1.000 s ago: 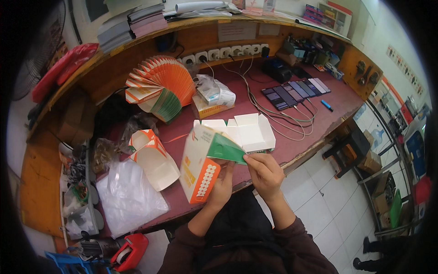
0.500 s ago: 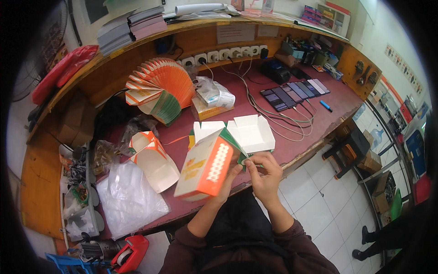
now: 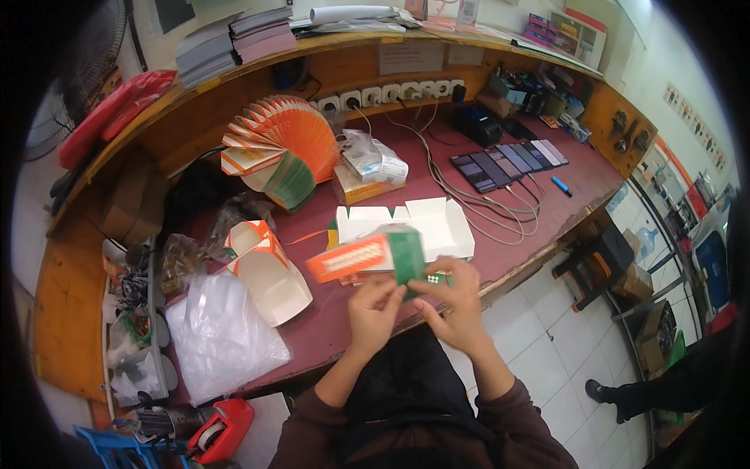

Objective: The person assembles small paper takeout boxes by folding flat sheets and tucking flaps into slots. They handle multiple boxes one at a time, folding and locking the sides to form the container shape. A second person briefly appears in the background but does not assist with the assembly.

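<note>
An orange, white and green cardboard box (image 3: 351, 259), somewhat blurred, is held up over the near edge of the table. My left hand (image 3: 373, 315) pinches its lower edge by the green end with thumb and fingertips. From the right, my right hand (image 3: 459, 306) closes its bent fingers on that green end; part of its grip is hidden. Just behind lies an unfolded box with a white inside (image 3: 433, 223). To the left rests another open orange and white box (image 3: 273, 285). Farther back, flattened orange and green cartons (image 3: 301, 148) are fanned out in a stack.
Clear plastic bags (image 3: 223, 336) lie at the table's near left, above a red tape dispenser (image 3: 221, 430). Several phones (image 3: 508, 164) with cables and a blue marker (image 3: 561, 186) lie to the right. A power strip (image 3: 391, 94) runs along the back. A person's legs (image 3: 656, 391) show at right.
The held box has turned, so its green end now faces me and its orange side points left. My left hand has come out from behind it to the near edge.
</note>
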### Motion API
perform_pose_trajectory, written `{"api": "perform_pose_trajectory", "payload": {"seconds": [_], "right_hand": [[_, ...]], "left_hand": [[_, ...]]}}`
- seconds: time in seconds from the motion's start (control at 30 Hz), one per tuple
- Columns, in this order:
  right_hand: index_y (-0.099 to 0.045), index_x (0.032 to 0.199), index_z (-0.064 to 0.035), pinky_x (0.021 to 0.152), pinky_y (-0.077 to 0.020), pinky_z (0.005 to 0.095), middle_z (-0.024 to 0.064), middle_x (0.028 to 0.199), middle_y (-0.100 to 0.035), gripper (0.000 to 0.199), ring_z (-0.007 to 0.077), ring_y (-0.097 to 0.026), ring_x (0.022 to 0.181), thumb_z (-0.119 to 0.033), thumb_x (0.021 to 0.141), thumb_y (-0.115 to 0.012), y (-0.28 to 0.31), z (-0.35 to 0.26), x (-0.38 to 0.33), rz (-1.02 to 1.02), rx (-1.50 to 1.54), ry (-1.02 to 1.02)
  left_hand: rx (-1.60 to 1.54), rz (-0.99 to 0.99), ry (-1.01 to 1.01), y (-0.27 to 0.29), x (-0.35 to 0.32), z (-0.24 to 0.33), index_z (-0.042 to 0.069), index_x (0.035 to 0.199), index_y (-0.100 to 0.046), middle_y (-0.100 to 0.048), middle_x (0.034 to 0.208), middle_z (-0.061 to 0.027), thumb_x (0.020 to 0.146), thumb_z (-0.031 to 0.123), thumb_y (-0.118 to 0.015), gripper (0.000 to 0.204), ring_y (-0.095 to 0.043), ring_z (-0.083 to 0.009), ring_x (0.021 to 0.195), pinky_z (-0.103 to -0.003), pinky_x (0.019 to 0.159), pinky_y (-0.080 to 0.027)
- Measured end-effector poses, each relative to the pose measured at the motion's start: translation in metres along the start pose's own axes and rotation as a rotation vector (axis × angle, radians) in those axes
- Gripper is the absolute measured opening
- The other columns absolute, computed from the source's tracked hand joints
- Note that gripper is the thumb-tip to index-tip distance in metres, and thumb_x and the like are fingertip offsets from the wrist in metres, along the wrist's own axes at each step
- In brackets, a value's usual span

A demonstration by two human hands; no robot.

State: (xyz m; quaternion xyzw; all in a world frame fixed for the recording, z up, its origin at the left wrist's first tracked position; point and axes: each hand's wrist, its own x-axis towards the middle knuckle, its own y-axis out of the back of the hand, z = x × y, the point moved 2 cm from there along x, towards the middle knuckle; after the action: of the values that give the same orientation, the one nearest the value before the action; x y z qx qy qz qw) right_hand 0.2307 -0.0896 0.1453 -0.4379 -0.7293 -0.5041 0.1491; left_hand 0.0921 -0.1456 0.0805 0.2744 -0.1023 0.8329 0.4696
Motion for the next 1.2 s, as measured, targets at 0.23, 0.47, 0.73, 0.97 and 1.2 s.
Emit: {"api": "perform_pose_trajectory", "payload": {"seconds": [0.23, 0.47, 0.73, 0.97, 1.2], "right_hand": [[-0.066, 0.097, -0.0048, 0.064, -0.0483, 0.0285, 0.0081, 0.082, -0.061, 0.033, 0.0229, -0.061, 0.072, -0.015, 0.068, -0.078, -0.01, 0.034, 0.006, 0.022, -0.021, -0.297], [-0.069, 0.086, -0.0061, 0.052, -0.0452, 0.0297, 0.0065, 0.067, -0.061, 0.018, 0.0208, -0.057, 0.053, -0.016, 0.072, -0.074, -0.032, 0.027, -0.049, -0.268, 0.384, -0.27], [-0.064, 0.082, -0.0079, 0.051, -0.045, 0.0306, 0.0057, 0.065, -0.059, 0.006, 0.0215, -0.058, 0.056, -0.011, 0.078, -0.066, -0.028, -0.003, -0.056, -0.218, 0.411, -0.005], [-0.059, 0.072, -0.0006, 0.049, -0.0429, 0.0323, 0.0093, 0.06, -0.057, 0.031, 0.0162, -0.057, 0.053, -0.023, 0.092, -0.053, -0.01, 0.012, -0.054, -0.217, 0.544, -0.307], [-0.06, 0.086, 0.0013, 0.057, -0.0521, 0.0284, 0.0037, 0.069, -0.059, 0.037, 0.0122, -0.06, 0.062, -0.032, 0.096, -0.047, -0.022, 0.07, -0.056, -0.982, 0.78, -0.794]], "left_hand": [[0.682, -0.717, -0.49, -0.012, -0.034, 0.033, 0.008, 0.087, -0.064, -0.061, 0.081, -0.0033, 0.072, 0.021, -0.073, 0.022, -0.061, -0.0197, 0.07, -0.032, 0.056, -0.05], [0.143, 0.0, -0.195, 0.059, 0.005, 0.033, 0.007, 0.072, -0.06, -0.055, 0.066, -0.0031, 0.073, 0.042, -0.074, 0.038, -0.05, -0.016, 0.055, -0.031, 0.048, -0.039], [-0.034, -0.31, 0.051, 0.038, -0.037, 0.015, 0.004, 0.062, -0.055, -0.049, 0.058, -0.0044, 0.067, 0.039, -0.08, 0.043, -0.047, -0.0118, 0.049, -0.027, 0.046, -0.034], [-0.278, -0.785, 0.479, 0.039, -0.068, 0.005, -0.002, 0.132, -0.039, -0.055, 0.12, -0.0093, 0.089, 0.035, -0.061, 0.061, -0.05, -0.0151, 0.111, -0.032, 0.095, -0.041], [-0.635, -0.642, 1.163, 0.057, -0.104, -0.009, -0.001, 0.132, -0.04, -0.055, 0.122, -0.0085, 0.096, 0.024, -0.049, 0.045, -0.055, -0.0166, 0.108, -0.031, 0.094, -0.042]]}}
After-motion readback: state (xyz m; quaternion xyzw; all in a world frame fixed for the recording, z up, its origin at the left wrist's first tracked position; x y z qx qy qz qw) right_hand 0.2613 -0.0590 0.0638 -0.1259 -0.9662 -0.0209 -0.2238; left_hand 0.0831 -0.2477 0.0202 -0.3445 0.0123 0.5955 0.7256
